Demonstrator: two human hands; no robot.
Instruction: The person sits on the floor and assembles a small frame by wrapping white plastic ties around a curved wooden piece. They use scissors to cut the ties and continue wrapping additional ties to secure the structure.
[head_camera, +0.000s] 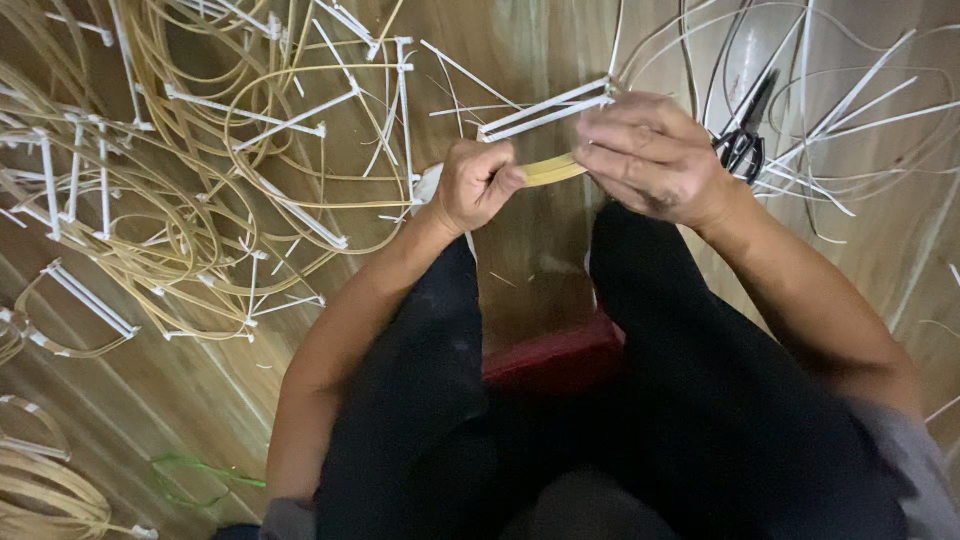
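My left hand (478, 183) is closed in a fist around one end of a flat yellow cane strip (552, 170). The strip runs to the right into my right hand (645, 155), whose fingers pinch its other end. My right hand also holds a pair of white sticks (545, 110) that slant up from left to right above the strip. Both hands hover over my knees in black trousers, above the wooden floor.
Black-handled scissors (745, 140) lie on the floor just right of my right hand. A large tangle of yellow cane loops with white stick frames (200, 170) covers the floor at left. White strips (850, 100) spread at right. A red stool (555, 355) shows between my legs.
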